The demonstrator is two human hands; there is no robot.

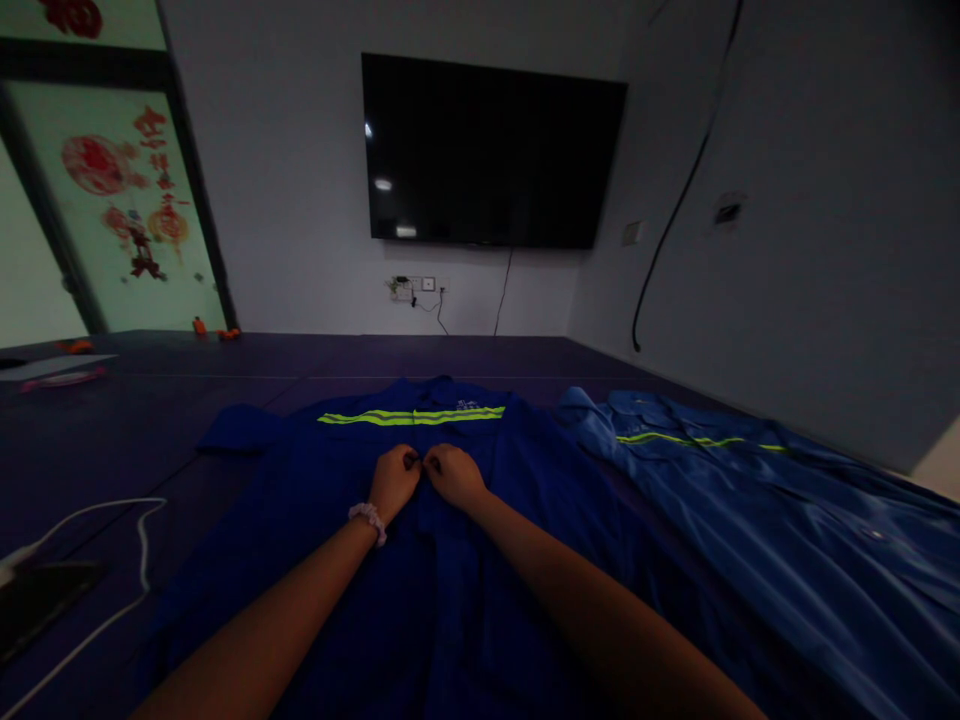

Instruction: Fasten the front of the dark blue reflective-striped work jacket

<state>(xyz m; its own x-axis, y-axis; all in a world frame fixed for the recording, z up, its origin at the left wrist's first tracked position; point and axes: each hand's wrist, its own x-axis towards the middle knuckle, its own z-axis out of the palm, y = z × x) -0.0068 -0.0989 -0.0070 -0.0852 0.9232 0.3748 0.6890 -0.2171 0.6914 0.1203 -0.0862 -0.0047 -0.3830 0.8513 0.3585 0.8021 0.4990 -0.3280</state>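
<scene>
Head camera view, looking forward and down over two bare forearms in a dim room. A dark blue work jacket (420, 540) with a yellow-green reflective stripe across the chest lies spread flat on a dark purple counter (112, 430), at the centre of the picture. Both hands meet at the jacket's front seam, just below the stripe. The left hand (395, 482) (a pale beaded bracelet (367, 520) sits on its wrist) is curled narrow, fingertips pinching the cloth. The right hand (455, 474) is curled the same way, touching the left and pinching the fabric at the same spot. Whether a button sits between the fingers cannot be told. At 3 o'clock from the hands lies a second, lighter blue jacket (750, 500) with its own reflective stripe, touching the first. At 9 o'clock a white cable (139, 540) loops across the counter. At 12 o'clock a dark television (491, 150) hangs on the wall.
</scene>
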